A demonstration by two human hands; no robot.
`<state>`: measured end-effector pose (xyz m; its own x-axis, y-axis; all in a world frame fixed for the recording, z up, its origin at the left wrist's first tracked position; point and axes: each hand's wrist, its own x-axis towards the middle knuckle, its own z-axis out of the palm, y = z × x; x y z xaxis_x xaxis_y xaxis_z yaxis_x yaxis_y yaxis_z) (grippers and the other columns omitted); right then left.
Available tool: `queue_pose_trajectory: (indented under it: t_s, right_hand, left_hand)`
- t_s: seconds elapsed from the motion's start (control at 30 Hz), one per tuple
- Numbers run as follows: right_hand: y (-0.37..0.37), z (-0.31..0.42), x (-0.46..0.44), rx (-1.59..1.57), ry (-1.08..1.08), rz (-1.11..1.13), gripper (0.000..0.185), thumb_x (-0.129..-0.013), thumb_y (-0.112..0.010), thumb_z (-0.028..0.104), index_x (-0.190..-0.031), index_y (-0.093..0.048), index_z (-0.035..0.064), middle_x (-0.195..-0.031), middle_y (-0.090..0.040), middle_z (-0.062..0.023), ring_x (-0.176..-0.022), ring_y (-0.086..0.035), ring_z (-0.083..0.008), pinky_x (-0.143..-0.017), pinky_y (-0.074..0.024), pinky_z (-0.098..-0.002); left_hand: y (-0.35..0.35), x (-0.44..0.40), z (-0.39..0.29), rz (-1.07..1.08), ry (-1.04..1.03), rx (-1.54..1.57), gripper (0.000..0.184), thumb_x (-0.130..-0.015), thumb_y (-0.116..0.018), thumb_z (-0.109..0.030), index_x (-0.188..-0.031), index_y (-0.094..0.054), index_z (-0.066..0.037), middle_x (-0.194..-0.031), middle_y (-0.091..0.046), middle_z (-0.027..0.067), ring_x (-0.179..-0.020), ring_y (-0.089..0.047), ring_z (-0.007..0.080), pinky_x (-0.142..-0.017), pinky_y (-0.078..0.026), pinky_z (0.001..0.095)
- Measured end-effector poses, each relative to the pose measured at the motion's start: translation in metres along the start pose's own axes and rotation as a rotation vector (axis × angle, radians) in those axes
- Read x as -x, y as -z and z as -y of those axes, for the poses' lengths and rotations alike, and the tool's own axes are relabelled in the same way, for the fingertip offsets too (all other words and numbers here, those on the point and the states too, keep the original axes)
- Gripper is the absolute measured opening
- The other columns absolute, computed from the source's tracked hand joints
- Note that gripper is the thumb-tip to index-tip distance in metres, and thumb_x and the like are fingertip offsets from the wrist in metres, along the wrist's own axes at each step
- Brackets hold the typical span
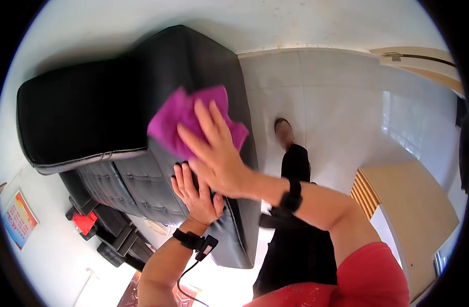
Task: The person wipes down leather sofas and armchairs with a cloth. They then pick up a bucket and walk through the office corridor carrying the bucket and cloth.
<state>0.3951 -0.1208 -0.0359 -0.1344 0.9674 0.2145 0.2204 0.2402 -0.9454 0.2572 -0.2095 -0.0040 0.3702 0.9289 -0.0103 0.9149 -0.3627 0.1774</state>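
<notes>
Head view showed the right hand, fingers spread, on a purple cloth over the black sofa; the left hand rested there, fingers slightly apart.

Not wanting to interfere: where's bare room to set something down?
Bare floor between the wall, cabinet and shoe; the sofa is also bare left of the purple cloth. Crowded: right hand on that cloth, left hand beside it.

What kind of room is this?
Probably a living room or lounge, though an office waiting area can't be ruled out. The clues: a padded black sofa, a light wooden cabinet on a tiled floor, and a colourful poster on the wall.
</notes>
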Motion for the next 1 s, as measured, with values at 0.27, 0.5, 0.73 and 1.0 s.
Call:
queue_pose_trajectory:
  t_s: [0.27,0.5,0.73,1.0]
  right_hand:
    - [-0.008,-0.074,-0.078,-0.336,-0.168,-0.16,0.06,-0.091,-0.041,0.031,-0.14,-0.024,-0.0001,-0.148,-0.014,-0.0224,-0.137,-0.013,-0.0403,-0.109,-0.0166,-0.0465]
    - [-0.059,-0.226,0.009,-0.756,-0.759,-0.247,0.056,-0.095,-0.034,0.035,-0.136,-0.03,-0.0029,-0.145,-0.024,-0.022,-0.137,-0.016,-0.0332,-0.111,-0.0137,-0.0337]
    - [-0.028,-0.11,-0.015,-0.448,-0.241,-0.186,0.057,-0.093,-0.038,0.027,-0.141,-0.023,0.0012,-0.148,-0.016,-0.0224,-0.138,-0.011,-0.0378,-0.11,-0.012,-0.0429]
    - [-0.06,-0.305,-0.044,-0.612,-0.793,-0.173,0.064,-0.095,-0.035,0.042,-0.142,-0.02,0.0006,-0.147,-0.023,-0.016,-0.137,-0.02,-0.0249,-0.11,-0.0166,-0.0316]
  left_hand:
    - [0.001,-0.004,0.002,0.0,-0.054,-0.025,0.064,-0.091,-0.031,-0.039,-0.139,-0.027,0.002,-0.143,-0.018,0.0308,-0.13,-0.02,0.0517,-0.104,-0.014,0.0584]
    - [0.004,-0.007,0.001,0.018,-0.091,-0.067,0.066,-0.092,-0.026,-0.039,-0.14,-0.02,0.006,-0.143,-0.014,0.0328,-0.131,-0.017,0.0515,-0.104,-0.016,0.0605]
    - [0.0,-0.004,0.003,-0.009,-0.117,-0.07,0.066,-0.093,-0.024,-0.039,-0.138,-0.021,0.009,-0.141,-0.014,0.037,-0.13,-0.017,0.0533,-0.104,-0.017,0.0631]
    - [-0.007,-0.011,-0.003,-0.041,-0.19,-0.282,0.058,-0.095,-0.025,-0.041,-0.142,-0.01,-0.011,-0.139,-0.02,0.0279,-0.125,-0.02,0.0574,-0.095,-0.024,0.0738]
